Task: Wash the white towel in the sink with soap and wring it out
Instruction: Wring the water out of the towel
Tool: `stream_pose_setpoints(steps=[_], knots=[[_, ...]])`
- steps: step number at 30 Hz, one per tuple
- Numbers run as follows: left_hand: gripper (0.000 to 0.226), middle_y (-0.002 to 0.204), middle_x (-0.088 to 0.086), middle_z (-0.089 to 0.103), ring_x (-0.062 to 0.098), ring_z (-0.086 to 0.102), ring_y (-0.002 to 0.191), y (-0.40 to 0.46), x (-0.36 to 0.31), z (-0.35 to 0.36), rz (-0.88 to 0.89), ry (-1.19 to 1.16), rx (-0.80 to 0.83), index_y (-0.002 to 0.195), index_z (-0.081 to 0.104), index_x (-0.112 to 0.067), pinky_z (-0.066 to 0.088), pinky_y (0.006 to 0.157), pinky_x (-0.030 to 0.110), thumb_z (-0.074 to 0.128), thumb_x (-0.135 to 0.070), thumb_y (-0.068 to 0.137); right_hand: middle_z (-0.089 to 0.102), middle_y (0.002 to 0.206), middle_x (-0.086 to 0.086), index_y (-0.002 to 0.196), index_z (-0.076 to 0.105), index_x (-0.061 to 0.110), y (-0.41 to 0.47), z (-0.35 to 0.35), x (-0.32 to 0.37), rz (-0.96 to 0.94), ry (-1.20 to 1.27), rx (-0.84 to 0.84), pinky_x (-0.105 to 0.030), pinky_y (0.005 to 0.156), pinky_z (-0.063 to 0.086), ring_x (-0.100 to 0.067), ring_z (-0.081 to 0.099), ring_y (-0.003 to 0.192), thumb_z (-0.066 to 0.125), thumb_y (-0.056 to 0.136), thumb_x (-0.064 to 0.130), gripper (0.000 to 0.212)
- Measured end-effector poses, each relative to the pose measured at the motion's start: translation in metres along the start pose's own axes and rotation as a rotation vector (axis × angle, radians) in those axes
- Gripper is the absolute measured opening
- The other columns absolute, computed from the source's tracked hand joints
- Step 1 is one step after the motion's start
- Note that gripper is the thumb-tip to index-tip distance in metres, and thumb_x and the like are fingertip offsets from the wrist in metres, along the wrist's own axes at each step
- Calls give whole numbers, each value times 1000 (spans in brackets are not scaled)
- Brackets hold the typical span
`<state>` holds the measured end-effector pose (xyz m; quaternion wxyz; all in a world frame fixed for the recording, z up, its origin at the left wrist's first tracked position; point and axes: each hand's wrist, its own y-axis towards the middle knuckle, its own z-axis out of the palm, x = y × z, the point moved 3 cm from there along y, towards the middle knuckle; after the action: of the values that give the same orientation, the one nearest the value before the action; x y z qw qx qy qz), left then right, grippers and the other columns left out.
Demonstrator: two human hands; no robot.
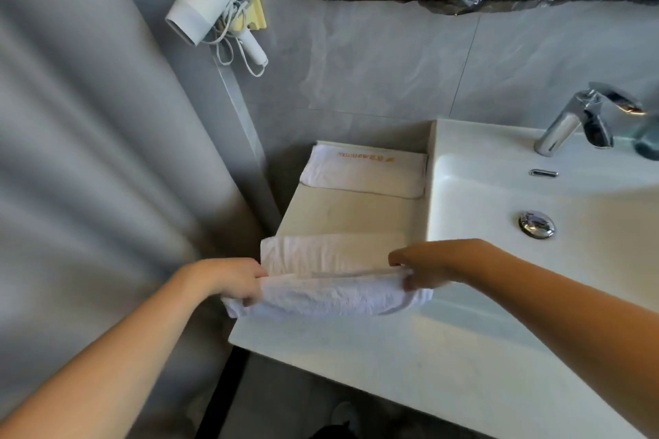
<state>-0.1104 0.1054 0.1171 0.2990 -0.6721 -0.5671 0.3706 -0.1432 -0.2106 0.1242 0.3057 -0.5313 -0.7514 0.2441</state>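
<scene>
Beside the sink [463, 160], both hands [235, 278] [424, 267] pinch the white towel [331, 292].

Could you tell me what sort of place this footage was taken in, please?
Most likely a hotel bathroom: a white basin with a chrome tap, a wall-mounted hair dryer, and a folded towel with printed lettering on the counter.

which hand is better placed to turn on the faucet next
Right, probably. The right hand grips the white towel's end beside the sink, on the same side as the faucet. The left hand holds the far end, away from the basin.
</scene>
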Motion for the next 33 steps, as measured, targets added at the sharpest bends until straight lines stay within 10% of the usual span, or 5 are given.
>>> stream_pose_setpoints(steps=[4, 18, 28, 33], knots=[[16, 80, -1, 45, 17, 38, 69, 34, 9, 23, -15, -67, 2, 80, 45, -22, 32, 53, 26, 57, -16, 71, 61, 122, -2, 127, 57, 15, 37, 20, -2, 15, -94, 116, -30, 89, 47, -23, 59, 110, 57, 96, 23, 32], [8, 91, 7, 64, 19, 62, 77, 151, 41, -3, -181, -839, -436, 92, 62, -8, 45, 61, 28, 65, -13, 88, 45, 132, -10, 139, 46, 13, 165, 5, -53, 246, -246, -57, -42, 101, 41, -28, 49, 122, 43, 96, 19, 44], [14, 93, -1, 64, 23, 62, 83, 176, 52, -23, -115, -565, -564, 91, 62, -16, 55, 68, 39, 53, -6, 89, 54, 137, -4, 136, 44, 20, 178, 4, -67, 334, -209, -10, -39, 103, 31, -26, 48, 126, 35, 100, 34, 40], [11, 97, -11, 67, 3, 60, 92, 183, 43, -65, 60, -655, -617, 104, 69, -24, 47, 73, 20, 59, -21, 98, 57, 132, 1, 124, 61, 25, 184, -8, -80, 432, -356, 103, -53, 107, 14, -28, 37, 129, 30, 99, 34, 42]])
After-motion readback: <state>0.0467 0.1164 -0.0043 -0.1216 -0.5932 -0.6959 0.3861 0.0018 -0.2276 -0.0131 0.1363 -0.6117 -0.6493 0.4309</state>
